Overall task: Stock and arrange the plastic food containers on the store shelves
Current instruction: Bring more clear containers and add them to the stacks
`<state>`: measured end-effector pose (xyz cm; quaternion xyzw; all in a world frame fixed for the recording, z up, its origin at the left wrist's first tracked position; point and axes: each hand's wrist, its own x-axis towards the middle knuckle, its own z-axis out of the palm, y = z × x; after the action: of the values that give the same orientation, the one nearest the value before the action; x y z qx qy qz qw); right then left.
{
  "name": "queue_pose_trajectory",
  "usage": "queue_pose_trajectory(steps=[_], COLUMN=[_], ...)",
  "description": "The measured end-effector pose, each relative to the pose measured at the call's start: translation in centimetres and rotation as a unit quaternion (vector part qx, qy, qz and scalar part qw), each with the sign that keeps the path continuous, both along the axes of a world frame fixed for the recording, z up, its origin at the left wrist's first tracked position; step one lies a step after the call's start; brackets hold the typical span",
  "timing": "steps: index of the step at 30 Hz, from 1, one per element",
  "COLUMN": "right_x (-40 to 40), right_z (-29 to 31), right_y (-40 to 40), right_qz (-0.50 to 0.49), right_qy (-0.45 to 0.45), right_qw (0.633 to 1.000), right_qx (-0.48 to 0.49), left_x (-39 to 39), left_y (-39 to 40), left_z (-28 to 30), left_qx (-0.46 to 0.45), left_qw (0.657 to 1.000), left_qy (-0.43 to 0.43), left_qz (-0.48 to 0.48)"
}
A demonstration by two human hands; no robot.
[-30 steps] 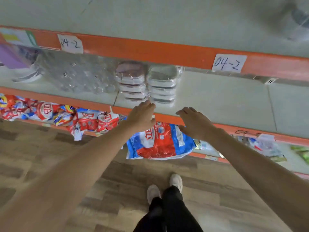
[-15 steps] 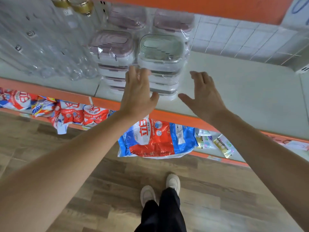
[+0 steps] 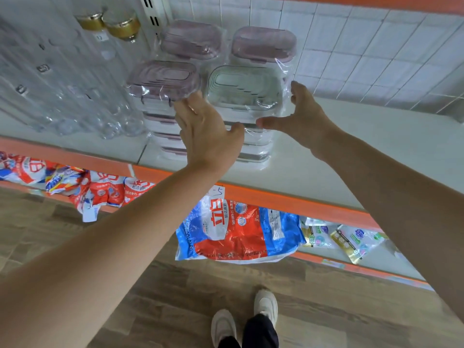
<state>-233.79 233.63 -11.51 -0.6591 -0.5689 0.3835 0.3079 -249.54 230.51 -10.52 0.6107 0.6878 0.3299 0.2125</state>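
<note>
Stacks of wrapped food containers stand on the white shelf (image 3: 339, 151), the front green-lidded stack (image 3: 244, 96) beside a pink-lidded stack (image 3: 163, 82). Left hand (image 3: 208, 134), fingers spread, lies against its left side; right hand (image 3: 305, 121), fingers apart, flanks its right side. Neither hand grips.

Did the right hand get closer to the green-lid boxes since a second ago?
Yes. The right hand has gone forward from over the orange shelf edge to the right side of the green-lid stack, fingers spread beside its wrap.
</note>
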Motion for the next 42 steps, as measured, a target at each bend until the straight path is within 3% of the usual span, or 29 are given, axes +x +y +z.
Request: queue_pose_trajectory(steps=[4, 11, 15, 20, 27, 32, 42], right_x=[-0.6, -0.1, 0.6, 1.4, 5.2, 8.0, 9.4], right_z=[0.0, 1.0, 1.2, 1.1, -0.5, -1.9, -4.0], right_y=[0.5, -1.0, -1.6, -2.5, -5.0, -7.3, -10.1], right_qz=[0.033, 0.057, 0.061, 0.073, 0.057, 0.029, 0.010], right_qy=[0.025, -0.160, -0.217, -0.222, -0.239, -0.224, -0.201], right_qw=[0.999, 0.985, 0.971, 0.970, 0.968, 0.973, 0.979], right_qx=[0.006, 0.034, 0.075, 0.074, 0.043, 0.046, 0.012], left_x=[0.1, 0.5, 1.1, 1.4, 1.5, 2.3, 3.6], left_y=[0.2, -1.0, -1.5, -1.0, 1.2, 2.4, 4.4], left_z=[0.4, 0.1, 0.0, -0.1, -1.0, -1.4, -2.3], left_qx=[-0.042, -0.020, -0.005, 0.017, -0.014, -0.062, -0.122], left_qw=[0.999, 0.998, 0.992, 0.975, 0.906, 0.872, 0.853], left_qy=[-0.016, 0.042, 0.098, 0.195, 0.355, 0.400, 0.429], left_qz=[-0.008, -0.048, -0.075, -0.105, -0.228, -0.275, -0.271])
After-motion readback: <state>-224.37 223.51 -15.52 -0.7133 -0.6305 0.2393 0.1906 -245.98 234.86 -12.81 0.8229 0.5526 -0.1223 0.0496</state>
